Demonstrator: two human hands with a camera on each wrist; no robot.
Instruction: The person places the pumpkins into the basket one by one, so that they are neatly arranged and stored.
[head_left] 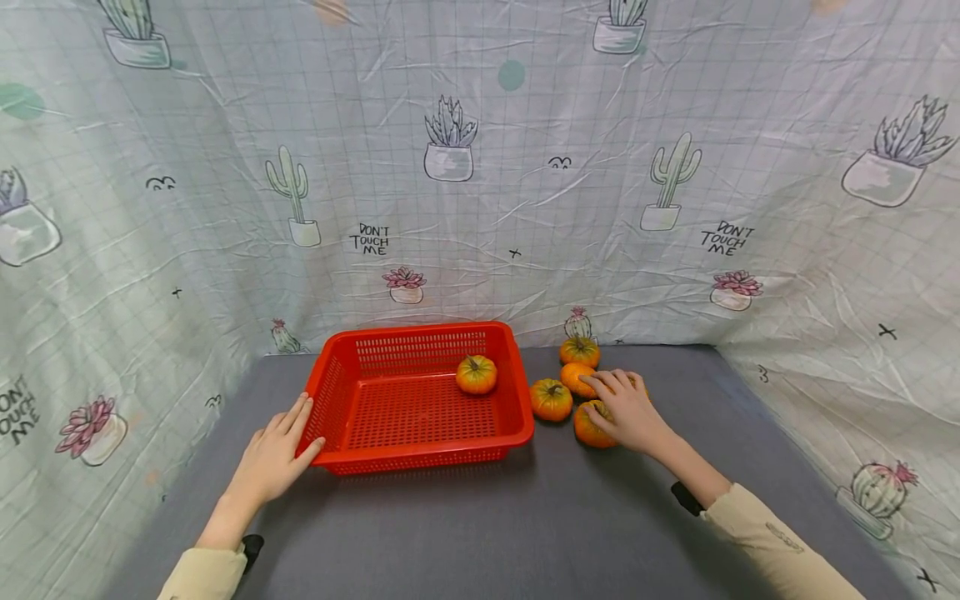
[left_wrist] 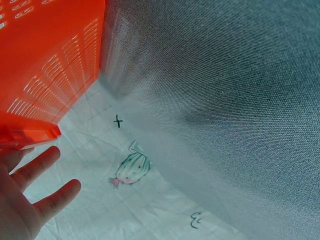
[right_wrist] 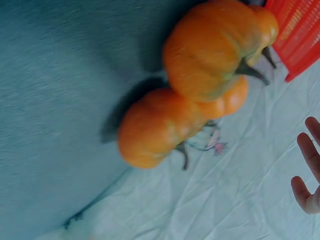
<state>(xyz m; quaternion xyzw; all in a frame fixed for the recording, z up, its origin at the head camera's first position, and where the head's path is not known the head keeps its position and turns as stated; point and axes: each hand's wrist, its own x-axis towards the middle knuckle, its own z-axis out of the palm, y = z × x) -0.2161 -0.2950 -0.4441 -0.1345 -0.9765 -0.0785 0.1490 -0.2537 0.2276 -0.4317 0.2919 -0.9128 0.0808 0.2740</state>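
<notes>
My left hand (head_left: 270, 457) rests at the left rim of a red plastic basket (head_left: 420, 453), fingers fairly straight along it and thumb at the front corner. The left wrist view shows spread fingers (left_wrist: 47, 200) beside that rim. Inside the basket, toward the right, sits a small orange-green pumpkin (head_left: 477, 376). My right hand (head_left: 636, 417) reaches over several similar pumpkins right of the basket, its fingers spread and gently bent. Closest to its thumb is a front pumpkin (head_left: 591, 428); another pumpkin (head_left: 551, 401) lies beside the basket. In the right wrist view, the fingers (right_wrist: 310, 155) appear apart from the pumpkins (right_wrist: 205, 55).
A dark grey cloth-covered table (head_left: 450, 533) lies beneath everything. Behind and at both sides hangs a pale curtain (head_left: 517, 183) printed with cacti. At the back, near the curtain, one more pumpkin (head_left: 580, 352) stands behind an orange one (head_left: 576, 377).
</notes>
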